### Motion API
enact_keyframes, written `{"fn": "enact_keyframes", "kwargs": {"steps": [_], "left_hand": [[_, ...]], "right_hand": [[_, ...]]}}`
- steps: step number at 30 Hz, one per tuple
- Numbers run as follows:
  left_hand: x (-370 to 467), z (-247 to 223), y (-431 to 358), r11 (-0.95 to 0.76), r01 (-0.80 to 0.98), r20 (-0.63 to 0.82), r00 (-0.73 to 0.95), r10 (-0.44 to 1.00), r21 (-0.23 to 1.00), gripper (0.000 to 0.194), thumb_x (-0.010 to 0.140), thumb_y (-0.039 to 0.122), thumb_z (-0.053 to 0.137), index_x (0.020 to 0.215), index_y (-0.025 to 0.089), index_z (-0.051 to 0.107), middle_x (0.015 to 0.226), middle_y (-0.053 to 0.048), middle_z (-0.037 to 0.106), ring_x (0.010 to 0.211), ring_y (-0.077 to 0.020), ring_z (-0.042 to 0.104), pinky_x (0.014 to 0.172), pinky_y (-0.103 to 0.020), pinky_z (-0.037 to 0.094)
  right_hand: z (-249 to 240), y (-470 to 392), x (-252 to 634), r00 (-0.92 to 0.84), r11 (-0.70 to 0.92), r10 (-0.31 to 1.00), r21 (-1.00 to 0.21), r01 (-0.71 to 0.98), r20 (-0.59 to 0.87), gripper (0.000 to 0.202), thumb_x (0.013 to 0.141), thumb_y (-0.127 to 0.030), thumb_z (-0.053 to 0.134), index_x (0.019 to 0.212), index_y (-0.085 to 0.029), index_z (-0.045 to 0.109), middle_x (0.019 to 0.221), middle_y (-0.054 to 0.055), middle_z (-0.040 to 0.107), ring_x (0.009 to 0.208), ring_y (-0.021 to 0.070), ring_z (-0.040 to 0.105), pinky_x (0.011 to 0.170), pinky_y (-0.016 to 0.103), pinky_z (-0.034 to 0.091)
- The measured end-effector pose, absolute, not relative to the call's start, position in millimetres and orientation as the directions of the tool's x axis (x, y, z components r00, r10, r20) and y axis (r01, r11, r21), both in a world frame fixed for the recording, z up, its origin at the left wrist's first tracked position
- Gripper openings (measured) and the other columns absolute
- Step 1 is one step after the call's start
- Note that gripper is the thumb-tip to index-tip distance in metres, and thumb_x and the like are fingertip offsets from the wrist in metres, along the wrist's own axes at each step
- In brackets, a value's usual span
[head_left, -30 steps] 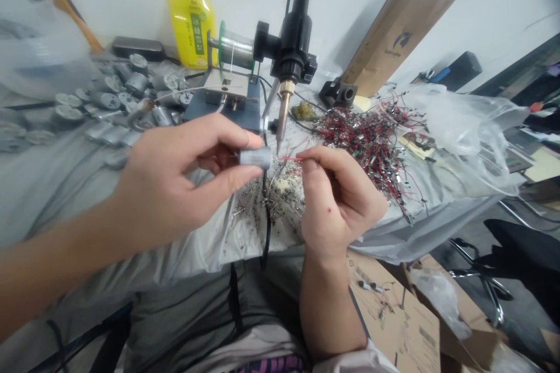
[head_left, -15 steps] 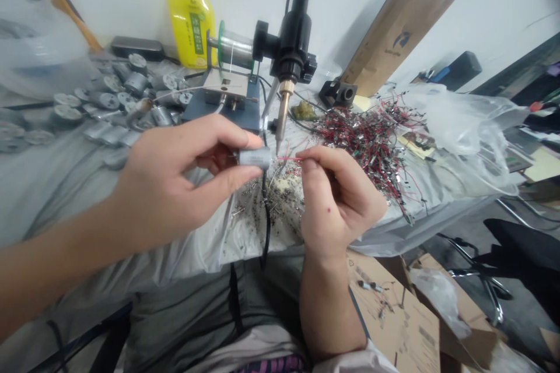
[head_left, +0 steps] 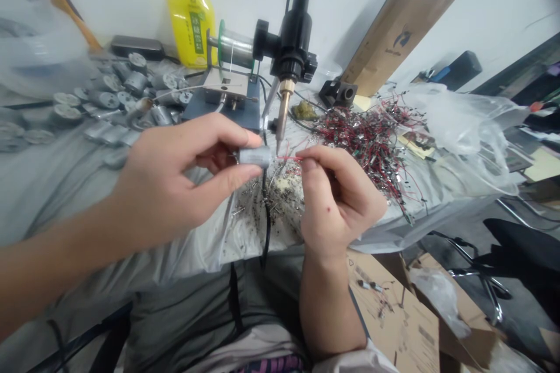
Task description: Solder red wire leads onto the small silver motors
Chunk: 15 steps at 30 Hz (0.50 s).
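Thumb and fingers of my left hand [head_left: 196, 172] grip a small silver electric motor [head_left: 254, 157] by its sides, lying level with one end toward the right. My right hand [head_left: 336, 198] is closed in a pinch on a thin red wire [head_left: 289, 158], whose free end points left at the motor's end. Just above that spot stands the tip of a soldering iron [head_left: 282, 119], clamped pointing down in a black holder [head_left: 291, 41]. Whether tip, wire and motor touch is too small to tell. Behind them, a solder spool [head_left: 236, 46] sits on a feeder [head_left: 225, 87].
Several more motors [head_left: 105, 99] are heaped at the left. A tangle of red and black wires [head_left: 367, 134] lies at the right, near a clear plastic bag [head_left: 464, 128]. A yellow bottle [head_left: 190, 23] and a paper bag [head_left: 398, 35] stand behind. Cardboard boxes [head_left: 394, 315] are below right.
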<state>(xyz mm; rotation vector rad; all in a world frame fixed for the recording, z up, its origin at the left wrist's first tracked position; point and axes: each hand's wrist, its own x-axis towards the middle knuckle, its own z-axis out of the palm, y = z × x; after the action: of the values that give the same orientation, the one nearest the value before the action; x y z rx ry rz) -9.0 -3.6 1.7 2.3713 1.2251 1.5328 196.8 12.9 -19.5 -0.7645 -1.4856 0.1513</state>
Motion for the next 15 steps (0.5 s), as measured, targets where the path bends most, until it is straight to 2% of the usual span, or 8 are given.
{"fn": "enact_keyframes", "kwargs": {"steps": [6,15], "left_hand": [[-8.6,5.8,-8.0,-0.667,0.58,0.718,0.19,0.669,0.467,0.023,0.094,0.016,0.082,0.116,0.023,0.078,0.1,0.004,0.081,0.077,-0.0097,0.071,0.071,-0.022,0.06],[-7.0,8.4,-8.5,-0.678,0.591,0.717,0.227,0.659,0.436,0.022,0.095,0.015,0.081,0.115,0.022,0.076,0.101,0.005,0.081,0.078,-0.0077,0.072,0.074,-0.018,0.06]], "right_hand": [[-19.8,13.2,196.2,0.121,0.764,0.544,-0.55,0.337,0.83,0.016,0.098,-0.015,0.067,0.093,-0.022,0.08,0.079,-0.001,0.07,0.069,0.0131,0.06,0.059,0.03,0.044],[-20.5,12.7,197.2,0.11,0.75,0.557,-0.556,0.358,0.823,0.016,0.098,-0.017,0.066,0.093,-0.023,0.08,0.082,0.0,0.071,0.071,0.0141,0.062,0.06,0.03,0.046]]}}
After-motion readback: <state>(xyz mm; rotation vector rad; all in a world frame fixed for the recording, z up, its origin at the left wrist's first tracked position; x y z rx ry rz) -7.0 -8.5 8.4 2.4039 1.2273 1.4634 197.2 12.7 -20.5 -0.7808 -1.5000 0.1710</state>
